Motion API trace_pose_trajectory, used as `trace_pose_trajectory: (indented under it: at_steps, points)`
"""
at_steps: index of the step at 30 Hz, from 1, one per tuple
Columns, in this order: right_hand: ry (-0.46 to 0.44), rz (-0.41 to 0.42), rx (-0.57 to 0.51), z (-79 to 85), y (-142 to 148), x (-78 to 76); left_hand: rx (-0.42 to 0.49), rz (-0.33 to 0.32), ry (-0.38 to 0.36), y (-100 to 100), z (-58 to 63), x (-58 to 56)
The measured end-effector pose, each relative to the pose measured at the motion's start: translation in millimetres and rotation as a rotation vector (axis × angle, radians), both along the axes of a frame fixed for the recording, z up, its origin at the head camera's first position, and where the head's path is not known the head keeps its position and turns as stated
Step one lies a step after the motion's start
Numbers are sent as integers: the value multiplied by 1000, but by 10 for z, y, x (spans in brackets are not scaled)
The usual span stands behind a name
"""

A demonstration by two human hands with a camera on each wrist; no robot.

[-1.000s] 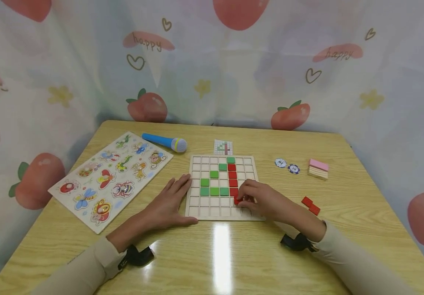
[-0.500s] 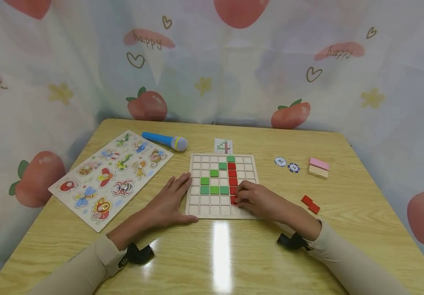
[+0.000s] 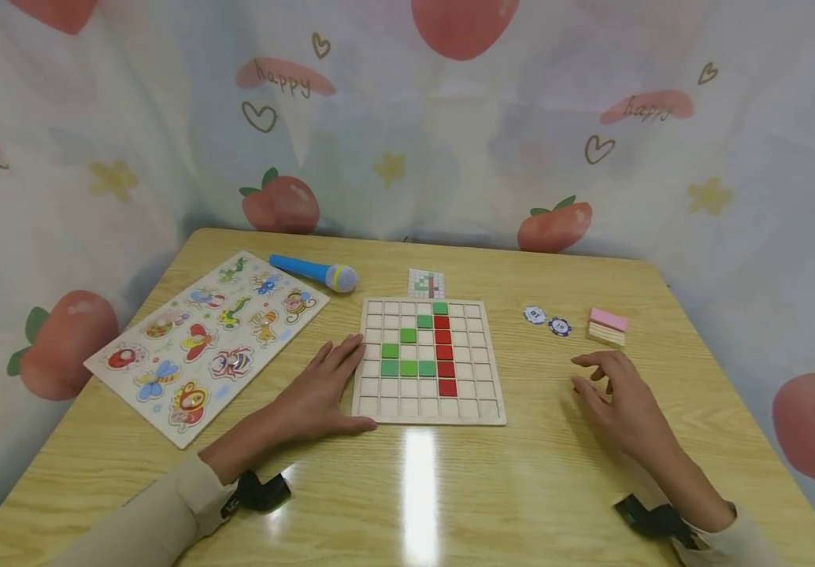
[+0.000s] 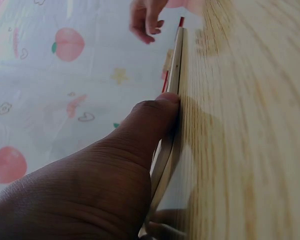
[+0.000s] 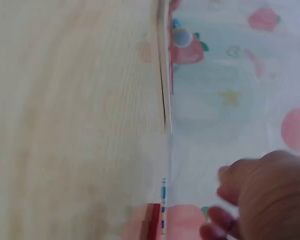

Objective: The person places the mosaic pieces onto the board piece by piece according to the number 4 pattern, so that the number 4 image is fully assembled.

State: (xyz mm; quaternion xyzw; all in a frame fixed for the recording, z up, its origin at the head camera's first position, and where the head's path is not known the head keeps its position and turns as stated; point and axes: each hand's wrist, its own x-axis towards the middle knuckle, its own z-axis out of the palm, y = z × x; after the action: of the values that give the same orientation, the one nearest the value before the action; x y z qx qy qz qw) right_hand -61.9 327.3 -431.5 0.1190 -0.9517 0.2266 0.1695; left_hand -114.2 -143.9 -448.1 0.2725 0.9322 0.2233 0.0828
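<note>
My left hand (image 3: 315, 394) lies with fingers straight along the left side of a wooden grid board (image 3: 428, 420). Its thumb touches the board's near left corner, and the left wrist view shows the thumb against the board's edge. On the board, green square tiles (image 3: 408, 336) and a column of red square tiles (image 3: 442, 337) sit in cells and form a figure 4. Right of the board, my right hand (image 3: 623, 405) hovers over the table, fingers loosely bent and holding nothing. Below it, loose red tiles (image 5: 152, 222) show in the right wrist view; the hand hides them in the head view.
Behind the board lies a small pattern card (image 3: 426, 283). A blue toy microphone (image 3: 311, 272) and an insect puzzle board (image 3: 127, 391) are on the left. Two poker chips (image 3: 547, 320) and a pink-topped stack of small blocks (image 3: 607, 327) lie back right.
My right hand has let go of the lowest red tile, which now sits in the column, and has moved right, over the loose red tiles. The left hand has stayed at the board's edge.
</note>
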Motion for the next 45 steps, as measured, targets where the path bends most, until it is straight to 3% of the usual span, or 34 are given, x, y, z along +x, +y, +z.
trace_pose_trajectory:
  at_steps: [4,8,17,25,29,35,40,45]
  points:
    - [-124,-138,-38,-106,86,14,6,17,-14,-33,-6,1]
    - [-184,-200,-17,-202,118,-24,6,13,-26,-57,-35,5]
    - [-173,-215,28,-230,106,-10,8,0,-8,-50,-24,-9]
    - [-192,-172,59,-187,68,29,-3,-18,0,-38,4,-9]
    - [-156,-81,26,-96,-13,29,-6,-21,-5,-31,15,-4]
    - [-59,216,0,131,-449,-35,3,-19,-10,-35,8,1]
    - [-118,416,-8,218,-919,-125,6,-20,-4,-30,-2,5]
    - [-213,543,20,192,-1250,-200,8,-20,1,-9,12,6]
